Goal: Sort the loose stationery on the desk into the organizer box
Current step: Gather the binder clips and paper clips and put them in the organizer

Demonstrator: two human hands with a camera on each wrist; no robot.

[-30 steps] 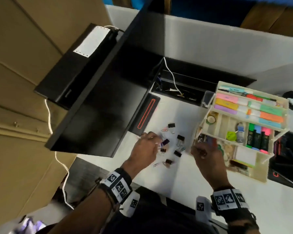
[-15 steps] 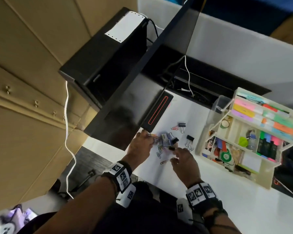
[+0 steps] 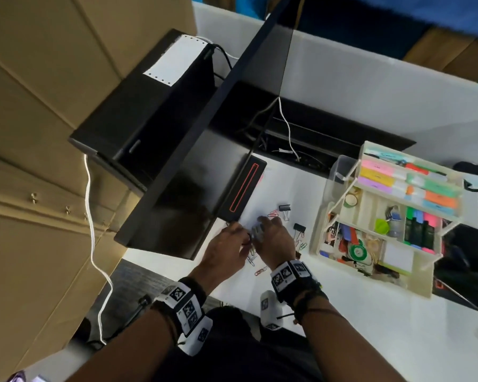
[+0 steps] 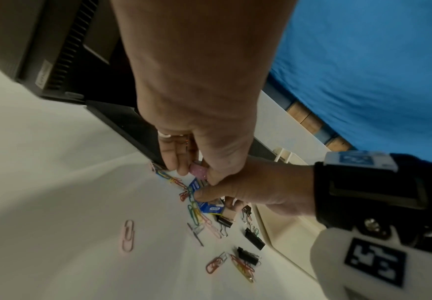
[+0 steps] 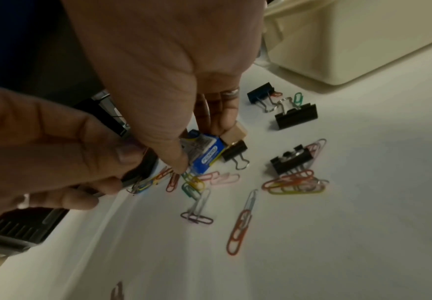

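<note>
Coloured paper clips [image 5: 294, 184] and black binder clips [image 5: 295, 115] lie scattered on the white desk, left of the cream organizer box [image 3: 418, 285]. My right hand [image 5: 199, 146] pinches a small blue staples box [image 5: 207, 155] between thumb and fingers, low over the pile. My left hand [image 5: 122, 172] is right beside it, fingers curled round a bunch of paper clips and a small dark item. The left wrist view shows something pink between the fingers of the left hand [image 4: 184, 168]. From the head view, both hands [image 3: 244, 237] [image 3: 260, 227] meet over the pile, hiding part of it.
A black device with a red outlined slot [image 3: 244, 188] borders the pile on the left, under a black shelf. Loose binder clips [image 3: 299, 227] lie between the hands and the organizer. The organizer holds highlighters, sticky notes and tape. The desk edge runs close behind my left wrist.
My right hand has left the organizer box and come left to the pile, where it now pinches the blue staples box. My left hand stayed at the pile.
</note>
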